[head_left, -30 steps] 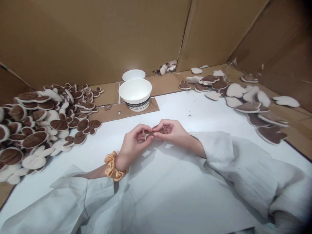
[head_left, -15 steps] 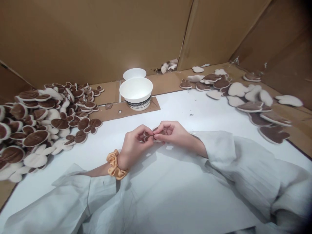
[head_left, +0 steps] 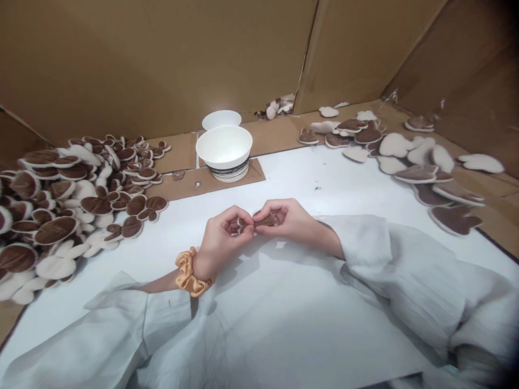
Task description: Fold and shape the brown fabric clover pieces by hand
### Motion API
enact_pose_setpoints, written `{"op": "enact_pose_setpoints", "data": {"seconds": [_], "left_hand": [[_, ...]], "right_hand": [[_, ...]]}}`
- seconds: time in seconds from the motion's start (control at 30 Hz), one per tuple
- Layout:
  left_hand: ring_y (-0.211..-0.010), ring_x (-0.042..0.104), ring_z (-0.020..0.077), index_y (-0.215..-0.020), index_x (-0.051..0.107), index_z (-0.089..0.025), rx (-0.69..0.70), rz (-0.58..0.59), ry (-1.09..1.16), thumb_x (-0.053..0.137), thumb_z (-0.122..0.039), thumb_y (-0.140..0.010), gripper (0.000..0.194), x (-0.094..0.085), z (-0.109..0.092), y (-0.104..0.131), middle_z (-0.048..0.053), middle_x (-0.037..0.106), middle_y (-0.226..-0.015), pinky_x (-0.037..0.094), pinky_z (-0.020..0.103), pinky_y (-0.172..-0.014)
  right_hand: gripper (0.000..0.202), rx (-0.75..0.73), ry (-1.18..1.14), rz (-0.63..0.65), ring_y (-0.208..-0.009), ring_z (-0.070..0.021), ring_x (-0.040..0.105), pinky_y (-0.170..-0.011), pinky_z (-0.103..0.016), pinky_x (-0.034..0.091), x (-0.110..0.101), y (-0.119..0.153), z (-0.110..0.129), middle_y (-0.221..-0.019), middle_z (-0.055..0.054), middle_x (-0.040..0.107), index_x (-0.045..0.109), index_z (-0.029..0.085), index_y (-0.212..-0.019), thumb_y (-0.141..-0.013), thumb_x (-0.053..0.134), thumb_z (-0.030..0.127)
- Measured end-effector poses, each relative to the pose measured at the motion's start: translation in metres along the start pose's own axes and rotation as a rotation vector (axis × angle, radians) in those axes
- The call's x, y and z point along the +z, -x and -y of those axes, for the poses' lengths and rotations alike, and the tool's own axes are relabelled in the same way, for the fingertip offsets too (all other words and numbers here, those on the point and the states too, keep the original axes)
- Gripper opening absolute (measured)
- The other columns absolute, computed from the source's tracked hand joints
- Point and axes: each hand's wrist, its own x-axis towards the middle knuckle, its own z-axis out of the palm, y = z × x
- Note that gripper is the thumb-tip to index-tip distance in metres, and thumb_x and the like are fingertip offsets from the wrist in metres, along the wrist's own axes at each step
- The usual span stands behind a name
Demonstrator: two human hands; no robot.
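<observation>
Between my two hands, over the white tabletop, is a small brown fabric piece with a pale edge, mostly covered by fingers. My left hand, with an orange scrunchie at its wrist, pinches the piece's left end between thumb and forefinger. My right hand pinches it from the other side, its fingers curled. The fingertips of both hands nearly meet at the middle of the piece. What lies behind the fingers is hidden.
Brown-and-white plush bunny-shaped pieces are heaped at the left. More flat pieces lie spread at the right. White paper bowls stand on a cardboard strip at the back. Cardboard walls enclose the table.
Both hands stay in nearly the same place, still pinching the brown piece. Slightly more brown shows between my right fingers. The whole view has shifted slightly.
</observation>
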Motion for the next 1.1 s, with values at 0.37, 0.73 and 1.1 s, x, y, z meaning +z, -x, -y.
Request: {"op": "enact_pose_setpoints", "data": {"seconds": [0.37,0.73,1.1], "left_hand": [[-0.054,0.055,0.0097,-0.077,0.051,-0.017,0.003,0.079,0.137,0.057,-0.020,-0.075,0.007,0.000,0.001,0.002,-0.002,0.056,-0.062,0.043,0.022,-0.053],[-0.063,0.055,0.0096,-0.092,0.050,-0.016,0.015,0.131,0.211,0.052,-0.021,-0.082,0.011,-0.003,0.002,0.002,0.000,0.056,-0.075,0.045,0.022,-0.061],[-0.061,0.057,0.0102,-0.096,0.052,-0.017,0.099,-0.106,0.169,0.057,-0.026,-0.080,0.019,-0.009,0.006,-0.008,-0.001,0.057,-0.069,0.047,0.021,-0.059]], "right_hand": [[0.017,0.085,0.006,-0.018,-0.052,-0.0091,0.059,-0.048,-0.021,0.046,-0.002,0.001,0.006,-0.061,-0.001,0.065,0.062,0.013,-0.067,-0.059,0.075,0.021],[0.018,0.100,-0.036,-0.038,-0.053,-0.0096,0.062,-0.052,-0.021,0.050,-0.004,0.003,0.005,-0.062,-0.001,0.066,0.061,0.013,-0.066,-0.059,0.076,0.021],[0.020,0.088,-0.056,-0.124,-0.053,-0.0109,0.064,-0.053,-0.021,0.052,-0.005,0.004,0.007,-0.061,-0.002,0.068,0.061,0.012,-0.065,-0.059,0.077,0.023]]}}
